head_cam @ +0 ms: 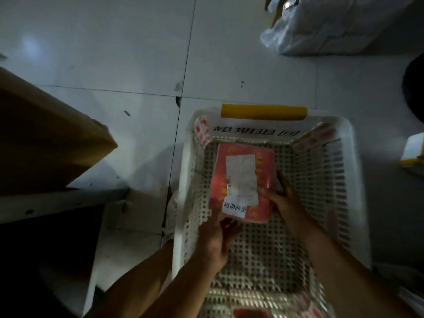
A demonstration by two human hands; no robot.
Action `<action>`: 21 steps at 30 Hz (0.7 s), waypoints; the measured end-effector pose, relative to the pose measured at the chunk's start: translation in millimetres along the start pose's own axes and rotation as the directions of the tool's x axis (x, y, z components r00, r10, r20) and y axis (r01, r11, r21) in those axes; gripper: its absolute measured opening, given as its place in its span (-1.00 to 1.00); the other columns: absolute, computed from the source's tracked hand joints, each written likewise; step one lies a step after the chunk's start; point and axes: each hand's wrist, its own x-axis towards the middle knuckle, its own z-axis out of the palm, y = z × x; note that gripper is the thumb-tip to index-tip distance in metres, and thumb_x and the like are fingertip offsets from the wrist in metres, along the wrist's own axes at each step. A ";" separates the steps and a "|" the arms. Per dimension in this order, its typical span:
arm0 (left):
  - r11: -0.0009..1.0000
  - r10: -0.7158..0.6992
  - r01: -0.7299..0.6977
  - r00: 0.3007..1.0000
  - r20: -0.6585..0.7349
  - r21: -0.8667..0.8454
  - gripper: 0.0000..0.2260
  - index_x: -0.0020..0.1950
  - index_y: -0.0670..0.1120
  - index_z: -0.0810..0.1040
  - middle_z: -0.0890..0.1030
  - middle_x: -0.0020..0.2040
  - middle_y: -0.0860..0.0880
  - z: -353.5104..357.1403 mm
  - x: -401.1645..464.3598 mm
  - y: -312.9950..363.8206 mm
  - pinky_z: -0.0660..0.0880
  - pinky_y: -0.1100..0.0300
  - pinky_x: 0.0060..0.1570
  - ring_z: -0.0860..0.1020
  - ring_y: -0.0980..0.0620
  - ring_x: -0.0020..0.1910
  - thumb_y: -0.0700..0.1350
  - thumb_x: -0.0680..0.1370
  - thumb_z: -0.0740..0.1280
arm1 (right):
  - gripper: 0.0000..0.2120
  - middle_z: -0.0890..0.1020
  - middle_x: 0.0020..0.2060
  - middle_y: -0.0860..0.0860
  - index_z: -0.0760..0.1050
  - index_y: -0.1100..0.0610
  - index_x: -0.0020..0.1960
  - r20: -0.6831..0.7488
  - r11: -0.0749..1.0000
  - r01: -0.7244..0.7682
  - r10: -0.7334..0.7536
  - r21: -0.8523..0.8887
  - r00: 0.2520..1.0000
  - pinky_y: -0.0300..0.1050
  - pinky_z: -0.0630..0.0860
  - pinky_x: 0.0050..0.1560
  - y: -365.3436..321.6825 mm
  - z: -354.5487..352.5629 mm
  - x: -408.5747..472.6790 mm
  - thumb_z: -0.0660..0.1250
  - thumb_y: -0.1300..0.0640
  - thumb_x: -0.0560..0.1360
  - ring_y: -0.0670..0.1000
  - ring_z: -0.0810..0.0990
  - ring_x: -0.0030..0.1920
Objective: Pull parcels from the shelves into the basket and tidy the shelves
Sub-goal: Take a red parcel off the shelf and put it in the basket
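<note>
Dim tiled floor (114,53), white perforated basket (321,180) w/ yellow handle (263,112). Red parcel (263,164) flat inside; right hand (286,198) fingers straight on its edge. Left hand (215,239) just beside near corner, fingers loosely apart, holding nothing.

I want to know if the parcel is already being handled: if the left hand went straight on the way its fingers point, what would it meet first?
The left hand would likely first meet the red parcel in the basket; depth is unclear.
</note>
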 end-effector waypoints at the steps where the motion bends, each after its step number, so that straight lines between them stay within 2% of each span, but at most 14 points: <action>1: 0.998 -0.011 0.013 1.000 0.027 -0.065 -0.58 0.29 -0.17 0.58 0.67 0.16 -0.23 5.0 10.8 1.0 0.60 -0.04 0.12 0.65 -0.13 0.04 0.09 0.56 0.32 | -0.24 0.67 0.22 -0.02 0.35 -0.18 0.49 -0.011 1.000 0.004 -0.005 -0.020 1.000 0.07 0.68 -0.06 0.7 -1.1 15.8 0.56 0.15 0.39 0.07 0.71 0.11; 3: 0.981 0.005 0.001 1.000 0.027 -0.194 -0.62 0.34 -0.20 0.54 0.67 0.15 -0.25 12.7 40.6 2.6 0.56 -0.08 0.23 0.65 -0.16 0.09 -0.03 0.58 0.30 | -0.21 0.65 0.23 -0.05 0.35 -0.19 0.51 -0.004 0.998 0.025 -0.025 -0.060 1.000 0.02 0.69 -0.11 5.4 0.0 51.8 0.59 0.15 0.39 0.01 0.70 0.11; 5: 0.971 0.010 -0.009 1.000 0.002 -0.239 -0.68 0.31 -0.19 0.55 0.68 0.08 -0.19 12.3 68.9 3.2 0.58 -0.03 0.16 0.64 -0.15 0.09 -0.09 0.60 0.29 | -0.14 0.63 0.27 -0.04 0.29 -0.19 0.55 0.047 0.992 0.034 -0.029 -0.122 0.998 0.05 0.69 -0.06 12.3 2.5 80.8 0.62 0.10 0.37 0.00 0.69 0.14; 7: 0.962 0.004 -0.007 1.000 -0.014 -0.271 -0.77 0.24 -0.15 0.58 0.67 0.08 -0.18 8.4 88.8 2.4 0.64 0.01 0.02 0.64 -0.13 0.08 -0.12 0.65 0.26 | -0.17 0.65 0.23 -0.05 0.27 -0.17 0.56 0.069 0.990 0.033 -0.024 -0.134 0.997 0.01 0.69 -0.05 24.0 6.4 102.4 0.58 0.14 0.42 -0.03 0.70 0.11; 9: 0.948 0.009 -0.019 0.999 -0.033 -0.319 -0.80 0.19 -0.14 0.59 0.65 0.12 -0.18 5.2 109.8 0.5 0.68 0.07 -0.18 0.64 -0.12 0.06 -0.12 0.67 0.23 | -0.20 0.64 0.27 -0.03 0.26 -0.12 0.57 0.099 0.989 0.049 -0.036 -0.138 0.994 0.01 0.68 0.04 33.8 11.4 121.6 0.55 0.17 0.45 -0.03 0.69 0.15; 10: 0.940 0.012 -0.026 0.999 -0.044 -0.340 -0.80 0.20 -0.13 0.59 0.64 0.15 -0.17 5.3 121.8 -0.3 0.68 0.08 -0.20 0.63 -0.11 0.07 -0.11 0.67 0.23 | -0.21 0.63 0.29 -0.01 0.27 -0.11 0.57 0.110 0.988 0.058 -0.042 -0.146 0.993 0.02 0.67 0.08 36.6 14.3 131.6 0.55 0.17 0.46 -0.02 0.68 0.17; 12: 0.933 0.011 -0.028 0.999 -0.050 -0.359 -0.77 0.24 -0.11 0.59 0.62 0.21 -0.15 6.6 142.4 -4.3 0.67 0.01 -0.02 0.61 -0.12 0.13 -0.06 0.68 0.22 | -0.26 0.63 0.25 -0.05 0.29 -0.13 0.54 0.124 0.987 0.063 -0.044 -0.150 0.991 -0.08 0.68 0.01 37.8 20.1 148.2 0.52 0.22 0.48 -0.09 0.69 0.12; 14: 0.933 0.020 -0.037 0.999 -0.049 -0.358 -0.70 0.34 -0.09 0.55 0.59 0.30 -0.13 3.4 158.6 -9.9 0.51 -0.12 0.31 0.57 -0.14 0.26 0.00 0.68 0.24 | -0.28 0.62 0.12 -0.15 0.25 -0.24 0.46 0.133 0.984 0.068 -0.046 -0.162 0.990 -0.24 0.64 -0.14 39.7 25.6 162.5 0.48 0.26 0.50 -0.22 0.69 -0.02; 15: 0.935 0.055 -0.074 0.996 -0.064 -0.346 -0.68 0.37 -0.06 0.54 0.58 0.31 -0.12 3.6 165.4 -10.3 0.43 -0.12 0.39 0.55 -0.13 0.30 0.02 0.66 0.27 | -0.27 0.61 0.11 -0.16 0.21 -0.28 0.43 0.132 0.982 0.067 -0.044 -0.176 0.990 -0.26 0.63 -0.15 41.2 28.5 167.9 0.48 0.25 0.50 -0.23 0.68 -0.02; 18: 0.966 0.248 -0.253 0.966 -0.075 -0.060 -0.65 0.30 0.05 0.53 0.59 0.27 -0.02 -3.5 181.8 -16.9 0.42 0.06 0.41 0.53 -0.04 0.31 0.16 0.57 0.33 | -0.25 0.58 0.22 -0.12 0.19 -0.29 0.48 0.160 0.972 0.077 -0.041 -0.222 0.986 -0.20 0.63 0.00 50.1 31.4 179.6 0.47 0.22 0.51 -0.20 0.64 0.10; 20: 0.963 0.271 -0.271 0.962 -0.045 0.005 -0.69 0.45 0.02 0.44 0.52 0.39 -0.01 -3.9 190.5 -24.2 0.38 -0.01 0.45 0.52 0.05 0.34 -0.03 0.69 0.23 | -0.24 0.57 0.11 -0.22 0.15 -0.18 0.57 0.168 0.971 0.066 -0.027 -0.228 0.985 -0.29 0.61 -0.06 53.4 28.3 185.8 0.43 0.26 0.55 -0.32 0.63 -0.02; 21: 0.962 0.272 -0.272 0.961 -0.047 -0.007 -0.68 0.49 -0.02 0.41 0.51 0.40 -0.01 -5.4 196.7 -29.7 0.40 -0.04 0.43 0.56 0.16 0.26 -0.11 0.72 0.17 | -0.25 0.56 0.09 -0.26 0.14 -0.13 0.59 0.168 0.971 0.062 -0.023 -0.233 0.985 -0.32 0.60 -0.08 53.0 27.2 187.5 0.41 0.26 0.56 -0.34 0.62 -0.04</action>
